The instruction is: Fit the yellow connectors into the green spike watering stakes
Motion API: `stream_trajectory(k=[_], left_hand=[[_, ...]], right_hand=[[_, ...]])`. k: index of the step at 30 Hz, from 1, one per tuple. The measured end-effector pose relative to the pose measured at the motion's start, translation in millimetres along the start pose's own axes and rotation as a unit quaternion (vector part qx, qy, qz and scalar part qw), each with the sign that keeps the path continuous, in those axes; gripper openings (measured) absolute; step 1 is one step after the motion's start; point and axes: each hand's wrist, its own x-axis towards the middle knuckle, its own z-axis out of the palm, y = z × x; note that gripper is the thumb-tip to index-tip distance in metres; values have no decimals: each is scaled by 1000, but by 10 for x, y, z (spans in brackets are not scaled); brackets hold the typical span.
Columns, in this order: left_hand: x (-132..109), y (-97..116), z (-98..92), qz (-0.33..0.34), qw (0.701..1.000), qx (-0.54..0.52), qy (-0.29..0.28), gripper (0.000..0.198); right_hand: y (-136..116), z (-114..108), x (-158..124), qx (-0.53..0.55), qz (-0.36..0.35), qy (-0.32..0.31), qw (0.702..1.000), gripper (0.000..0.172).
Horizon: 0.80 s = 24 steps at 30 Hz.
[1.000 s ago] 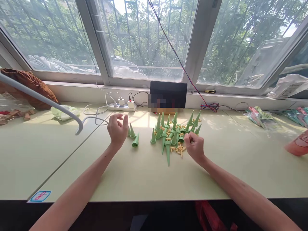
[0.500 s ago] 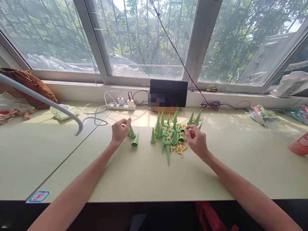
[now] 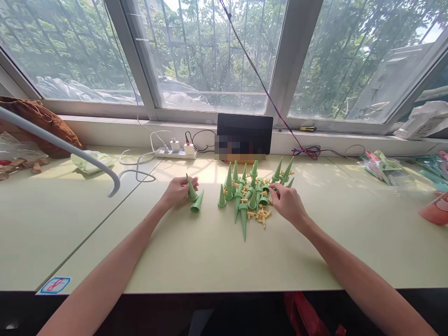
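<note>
– windows point(image 3: 137, 51) line the far side, with trees point(image 3: 231, 70) showing through. what stands below them?

– a pale table point(image 3: 210, 261), with a dark screen point(image 3: 245, 132) at its back and a power strip point(image 3: 171, 153) left of that.

– where are the green cones point(image 3: 252, 202)?

– most crowd together mid-table, some upright, some lying down, with small yellow fittings point(image 3: 263, 215) among them and on the near side.

– and the left hand point(image 3: 178, 191)?

– left of that crowd, fingers curled behind a nearly upright cone point(image 3: 191, 192); i can't tell whether they grip it. another cone point(image 3: 198, 202) lies just beside, its open end facing nearer.

– the right hand point(image 3: 287, 200)?

– at the crowd's right side, thumb and fingertips drawn narrow. anything between them is too small to make out.
</note>
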Motion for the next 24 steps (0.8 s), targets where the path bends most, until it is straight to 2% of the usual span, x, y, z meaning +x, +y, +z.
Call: stream_trajectory(k=[6,13,17,21,24], left_hand=[[-19,31,40,13,999,-2,-38,54],[-54,35,105,24,998,0,-65,52],[-61,21,141,28,996,-2,-82,51],[-79,55,155,39,996,-6,-76,52],[-94,106,154,40,998,-8,-45,52]], right_hand=[[-17,-42,10,-5,2,-24,1000,22],[-76,-80,-21,28,-55,-109,992,17],[-65,-69,-33,15,-85,-134,987,15],[-69,-64,-35,-14,-90,-165,982,13],[-79,-47,-39,-29,-86,-182,979,12]])
